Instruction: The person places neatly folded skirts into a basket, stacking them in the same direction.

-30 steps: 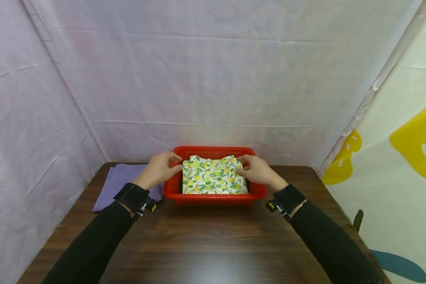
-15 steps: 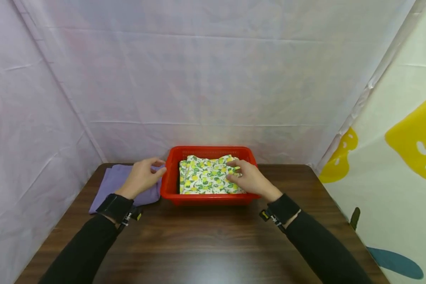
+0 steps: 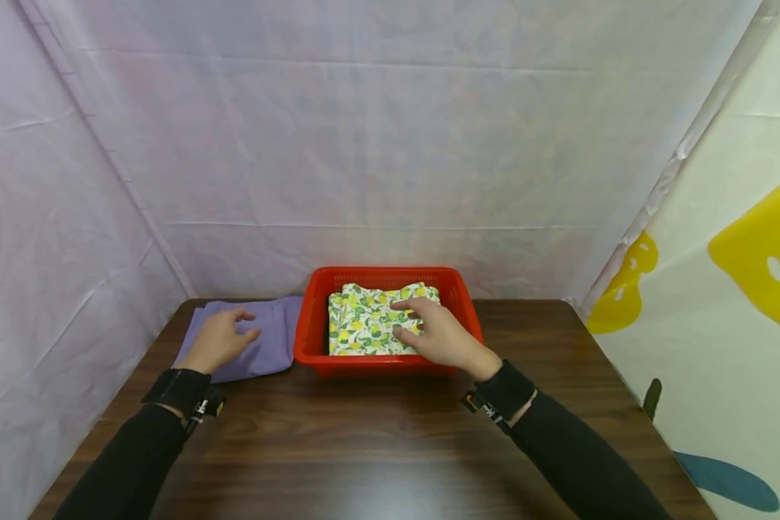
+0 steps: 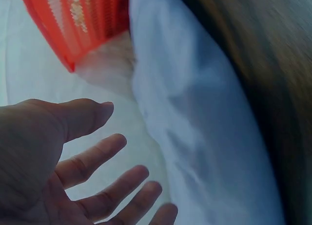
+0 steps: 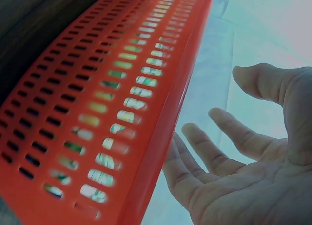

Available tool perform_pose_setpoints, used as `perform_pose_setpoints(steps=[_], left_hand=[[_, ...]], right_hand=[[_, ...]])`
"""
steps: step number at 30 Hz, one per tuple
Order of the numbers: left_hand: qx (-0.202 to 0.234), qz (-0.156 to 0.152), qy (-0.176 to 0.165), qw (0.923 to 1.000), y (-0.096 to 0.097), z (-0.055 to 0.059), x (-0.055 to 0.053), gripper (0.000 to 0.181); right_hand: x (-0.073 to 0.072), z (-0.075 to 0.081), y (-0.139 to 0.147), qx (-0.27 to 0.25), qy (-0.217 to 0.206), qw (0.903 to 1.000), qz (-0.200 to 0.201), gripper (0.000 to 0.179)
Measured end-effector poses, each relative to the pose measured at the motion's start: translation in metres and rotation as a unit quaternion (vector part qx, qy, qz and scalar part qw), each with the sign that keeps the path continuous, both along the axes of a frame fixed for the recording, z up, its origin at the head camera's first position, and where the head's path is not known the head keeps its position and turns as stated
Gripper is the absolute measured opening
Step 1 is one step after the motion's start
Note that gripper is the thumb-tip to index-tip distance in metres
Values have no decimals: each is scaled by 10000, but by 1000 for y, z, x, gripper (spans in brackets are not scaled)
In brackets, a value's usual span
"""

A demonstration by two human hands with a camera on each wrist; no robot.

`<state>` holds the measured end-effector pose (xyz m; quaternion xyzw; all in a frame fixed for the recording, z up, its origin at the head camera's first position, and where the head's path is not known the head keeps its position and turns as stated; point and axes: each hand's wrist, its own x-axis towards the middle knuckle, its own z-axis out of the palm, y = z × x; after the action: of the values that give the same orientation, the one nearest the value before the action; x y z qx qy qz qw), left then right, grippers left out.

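A folded purple cloth point(image 3: 269, 339) lies at the left on the table, against the basket's side. Over its left part hovers my left hand point(image 3: 221, 339), fingers spread and holding nothing; in the left wrist view the cloth point(image 4: 190, 103) runs past the fingertips. A folded cloth with a lemon print point(image 3: 370, 321) fills much of the red plastic basket point(image 3: 383, 367). My right hand point(image 3: 438, 332) is above the basket's right half, fingers loosely bent and apart, covering part of the lemon cloth. In the right wrist view that hand point(image 5: 234, 161) is beside the slotted basket wall point(image 5: 97, 98).
The dark wooden table point(image 3: 364, 440) extends in front of the basket and to its right. A white fabric wall point(image 3: 390, 159) stands close behind the basket, with others at both sides; the right one point(image 3: 702, 303) carries yellow and teal shapes.
My left hand has left the basket's left rim and moved left over the purple cloth. My right hand has shifted left, over the lemon cloth. The purple cloth's near-left part has shifted slightly.
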<state>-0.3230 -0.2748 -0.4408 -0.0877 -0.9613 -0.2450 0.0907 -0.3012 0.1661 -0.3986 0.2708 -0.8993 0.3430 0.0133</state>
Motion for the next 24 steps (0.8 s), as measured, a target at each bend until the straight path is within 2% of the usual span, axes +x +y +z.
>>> perform_pose_setpoints(steps=[6, 14, 24], left_hand=[[-342, -58, 185, 9992, -20, -12, -1, 42], [-623, -63, -375, 9973, -33, -26, 0, 37], [-969, -205, -731, 9924, -35, -20, 7, 34]], right_hand=[[6, 1, -12, 42, 66, 9998, 158, 52], [8, -4, -27, 164, 397, 9982, 423, 49], [14, -5, -44, 246, 429, 9967, 639, 49]])
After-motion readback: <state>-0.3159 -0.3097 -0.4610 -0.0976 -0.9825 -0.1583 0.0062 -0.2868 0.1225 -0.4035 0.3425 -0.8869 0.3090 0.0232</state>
